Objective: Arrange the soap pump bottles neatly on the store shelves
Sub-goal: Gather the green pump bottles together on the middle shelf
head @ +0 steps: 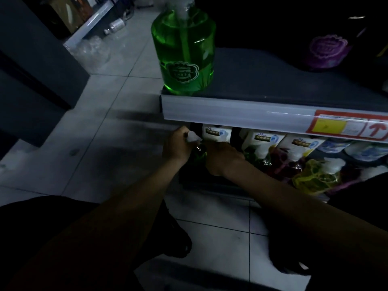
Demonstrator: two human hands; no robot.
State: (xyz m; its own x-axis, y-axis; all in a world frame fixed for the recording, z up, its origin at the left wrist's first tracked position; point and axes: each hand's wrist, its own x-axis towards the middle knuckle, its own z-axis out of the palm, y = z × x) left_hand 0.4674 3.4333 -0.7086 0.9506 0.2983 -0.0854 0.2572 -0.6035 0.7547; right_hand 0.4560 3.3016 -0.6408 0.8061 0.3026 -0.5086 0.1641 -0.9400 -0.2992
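Both hands reach under the grey upper shelf (273, 80) to a dark green soap pump bottle (199, 153) at the left end of the lower shelf: the left hand (176, 147) has its fingers closed around the white pump head (193, 137), while the right hand (220, 156) seems to grip the bottle's body, though its fingers are hidden in shadow. 1 clear green pump bottle (184, 53) stands upright at the upper shelf's left front corner, and a yellow pump bottle (315, 175) sits further right on the lower shelf.

Single head view, looking steeply down, close over shelf edge (252, 110) with tiled floor (109, 114) left.
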